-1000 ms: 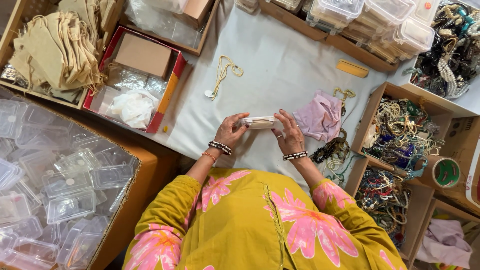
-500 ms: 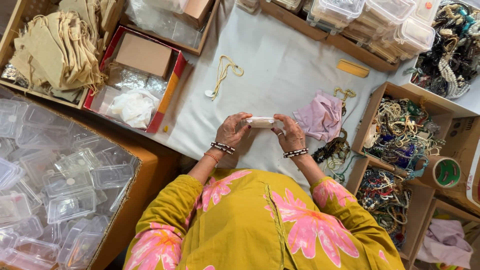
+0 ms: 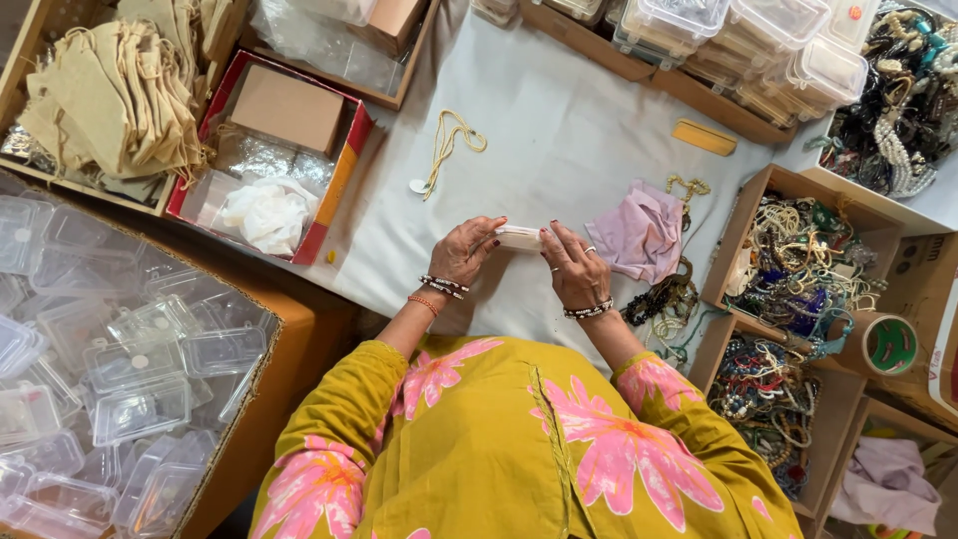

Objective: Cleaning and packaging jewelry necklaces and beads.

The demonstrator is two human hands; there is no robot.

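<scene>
Two hands meeting mid-frame over a grey cloth-covered table point(image 3: 559, 130): left hand point(image 3: 461, 252) and right hand point(image 3: 575, 268) both pinching a small white box point(image 3: 519, 238) by its ends. Lying right of it, a pink cloth point(image 3: 639, 232). Filling lower left, a carton of clear plastic boxes point(image 3: 120, 369); sitting at right, cardboard trays of beaded jewellery point(image 3: 798, 262).

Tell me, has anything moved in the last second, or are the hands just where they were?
Nothing visibly changed. The left hand and right hand still hold the small white box between them above the grey cloth-covered table. The pink cloth, the yellow cord and the cardboard trays of beaded necklaces lie as before.
</scene>
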